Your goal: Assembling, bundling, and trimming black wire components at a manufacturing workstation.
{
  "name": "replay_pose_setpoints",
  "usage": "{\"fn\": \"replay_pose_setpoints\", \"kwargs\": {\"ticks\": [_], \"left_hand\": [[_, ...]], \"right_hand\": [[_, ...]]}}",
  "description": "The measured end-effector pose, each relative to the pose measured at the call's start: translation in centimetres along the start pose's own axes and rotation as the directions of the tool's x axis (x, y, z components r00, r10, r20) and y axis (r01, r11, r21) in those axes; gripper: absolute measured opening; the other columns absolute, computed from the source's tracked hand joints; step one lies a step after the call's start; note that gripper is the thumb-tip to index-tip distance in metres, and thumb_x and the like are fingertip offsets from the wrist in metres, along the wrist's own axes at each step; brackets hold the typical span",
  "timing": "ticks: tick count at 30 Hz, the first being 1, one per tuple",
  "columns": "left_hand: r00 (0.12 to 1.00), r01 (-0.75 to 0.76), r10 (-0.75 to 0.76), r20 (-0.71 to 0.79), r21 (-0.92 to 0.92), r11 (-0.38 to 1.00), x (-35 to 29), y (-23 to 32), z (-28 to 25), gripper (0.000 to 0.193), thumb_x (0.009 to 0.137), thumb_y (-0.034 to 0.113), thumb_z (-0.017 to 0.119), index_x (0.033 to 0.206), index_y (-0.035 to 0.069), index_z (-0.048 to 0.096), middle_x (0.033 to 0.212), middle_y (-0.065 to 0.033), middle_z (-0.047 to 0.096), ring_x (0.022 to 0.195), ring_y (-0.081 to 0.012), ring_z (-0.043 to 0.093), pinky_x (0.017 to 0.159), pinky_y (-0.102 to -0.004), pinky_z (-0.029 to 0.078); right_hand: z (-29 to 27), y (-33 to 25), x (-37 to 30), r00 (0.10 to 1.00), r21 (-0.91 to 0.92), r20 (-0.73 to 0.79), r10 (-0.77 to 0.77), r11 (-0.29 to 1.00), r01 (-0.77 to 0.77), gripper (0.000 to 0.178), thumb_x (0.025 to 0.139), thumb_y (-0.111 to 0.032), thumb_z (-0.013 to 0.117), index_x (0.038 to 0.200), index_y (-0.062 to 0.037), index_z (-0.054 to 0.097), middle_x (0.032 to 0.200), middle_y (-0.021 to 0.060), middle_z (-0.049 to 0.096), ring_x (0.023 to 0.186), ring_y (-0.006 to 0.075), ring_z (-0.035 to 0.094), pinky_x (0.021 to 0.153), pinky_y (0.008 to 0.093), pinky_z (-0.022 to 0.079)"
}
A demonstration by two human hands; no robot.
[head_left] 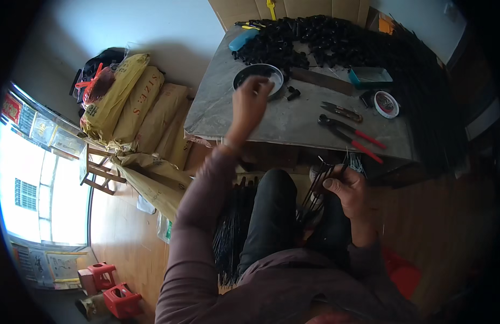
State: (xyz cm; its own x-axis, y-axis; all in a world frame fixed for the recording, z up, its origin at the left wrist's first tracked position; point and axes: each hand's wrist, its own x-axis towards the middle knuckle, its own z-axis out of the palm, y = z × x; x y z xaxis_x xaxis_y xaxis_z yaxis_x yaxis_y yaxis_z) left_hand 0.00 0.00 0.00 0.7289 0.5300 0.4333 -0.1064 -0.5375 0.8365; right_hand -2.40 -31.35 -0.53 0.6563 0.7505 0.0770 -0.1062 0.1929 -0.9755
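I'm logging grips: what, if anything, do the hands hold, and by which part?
The right hand holds thin black strands near their upper ends. Whether the left hand, over the bowl, holds anything cannot be told.

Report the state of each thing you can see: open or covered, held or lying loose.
Round dish: uncovered, contents hard to make out.
Left hand: over the dish, grip unclear.
Right hand: closed on thin black rods.
Teal box: uncovered.
White round tub: open, small things inside.
Red-handled pincers: lying down, handles apart.
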Motion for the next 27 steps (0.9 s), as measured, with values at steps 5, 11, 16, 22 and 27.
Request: {"fn": "replay_pose_setpoints", "kwargs": {"ticks": [5, 11, 16, 22, 27], "left_hand": [[0.987, 0.053, -0.14, 0.081, 0.655, 0.754, 6.9, -2.6, 0.6, 0.036, 0.081, 0.038, 0.063, 0.101, 0.009, 0.066, 0.092, -0.0165, 0.068, 0.089, -0.0348, 0.064, 0.075, -0.0413, 0.05], [0.978, -0.099, -0.07, 0.196, 0.735, 0.671, 9.6, -5.5, 1.6, 0.031, 0.08, 0.037, 0.062, 0.095, 0.009, 0.064, 0.092, -0.0188, 0.067, 0.089, -0.0388, 0.064, 0.075, -0.0464, 0.051], [0.977, -0.193, 0.058, 0.206, 0.735, 0.65, 9.5, -5.6, 0.6, 0.024, 0.08, 0.026, 0.061, 0.091, 0.005, 0.065, 0.085, -0.0172, 0.067, 0.079, -0.0308, 0.067, 0.066, -0.0398, 0.051], [0.865, 0.255, -0.107, 0.491, -0.245, 0.935, 3.9, 2.1, 0.4, 0.028, 0.084, 0.013, 0.058, 0.107, 0.0, 0.065, 0.085, -0.0042, 0.064, 0.069, -0.0096, 0.057, 0.064, -0.0247, 0.047], [0.747, 0.454, -0.093, 0.659, -0.402, 0.795, -5.2, 9.3, 2.0, 0.025, 0.088, 0.014, 0.055, 0.107, -0.002, 0.063, 0.088, -0.0048, 0.06, 0.073, -0.0114, 0.055, 0.07, -0.0239, 0.046]], "right_hand": [[-0.4, 1.2, 1.0, 0.998, 0.2, -0.009, 0.061, 0.978, -0.057, 0.011, 0.088, -0.008, 0.063, 0.094, 0.0012, 0.06, 0.089, 0.0074, 0.066, 0.082, 0.0136, 0.063, 0.074, 0.0278, 0.052], [-1.8, 1.9, 4.0, 0.964, 0.058, -0.217, 0.154, 0.988, -0.145, 0.009, 0.086, -0.007, 0.063, 0.092, -0.0002, 0.06, 0.088, 0.0074, 0.065, 0.081, 0.0146, 0.063, 0.073, 0.0281, 0.051], [-2.2, 2.8, 5.3, 0.974, 0.251, -0.114, 0.193, 0.955, -0.16, 0.013, 0.088, -0.013, 0.064, 0.092, -0.001, 0.061, 0.087, 0.0088, 0.067, 0.077, 0.0152, 0.065, 0.071, 0.0277, 0.051], [-1.7, 2.5, 4.0, 0.976, 0.185, -0.149, 0.156, 0.974, -0.128, 0.016, 0.088, -0.016, 0.066, 0.092, -0.0005, 0.062, 0.086, 0.0089, 0.068, 0.076, 0.0157, 0.065, 0.07, 0.028, 0.052], [-1.0, 2.0, 2.6, 0.975, 0.203, -0.13, 0.182, 0.967, -0.153, 0.016, 0.087, -0.016, 0.067, 0.092, -0.0008, 0.063, 0.085, 0.0064, 0.067, 0.074, 0.0138, 0.064, 0.069, 0.0261, 0.051]]}}
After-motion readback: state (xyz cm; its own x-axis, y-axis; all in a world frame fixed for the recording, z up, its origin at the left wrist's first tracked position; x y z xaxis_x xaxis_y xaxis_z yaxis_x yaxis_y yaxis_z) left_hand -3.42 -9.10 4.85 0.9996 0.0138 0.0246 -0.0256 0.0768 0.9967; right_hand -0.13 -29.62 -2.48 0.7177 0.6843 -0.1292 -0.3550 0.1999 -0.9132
